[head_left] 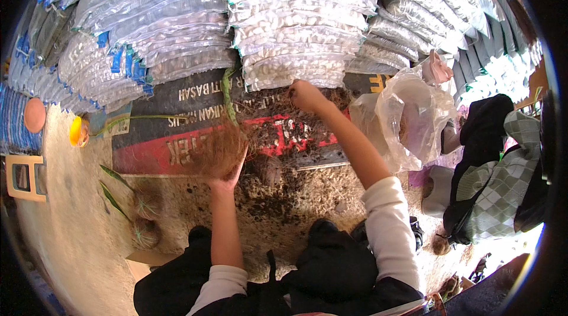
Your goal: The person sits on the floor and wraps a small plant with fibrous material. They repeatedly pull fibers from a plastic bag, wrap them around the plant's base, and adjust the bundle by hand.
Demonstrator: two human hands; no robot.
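A plant with long green leaves [229,100] and a wide mass of brown, hairy roots [213,149] rests on my left hand [228,175]. My left fingers are largely covered by the roots. One leaf points away from me, another reaches out to the left. My right hand [306,96] is closed, fingertips pinched together, above loose dark soil and root bits [278,118]. What it pinches, if anything, is too small to make out. Under both hands lies a black and red printed sheet [148,153], sprinkled with soil.
Stacked clear bags of pale pebbles [296,32] wall off the far side. At right stand an open clear plastic bag [414,121] and a person in a checkered garment [503,192]. Two rooted plants [144,233], a yellow pot [78,131] and a beige stool [26,178] are at left.
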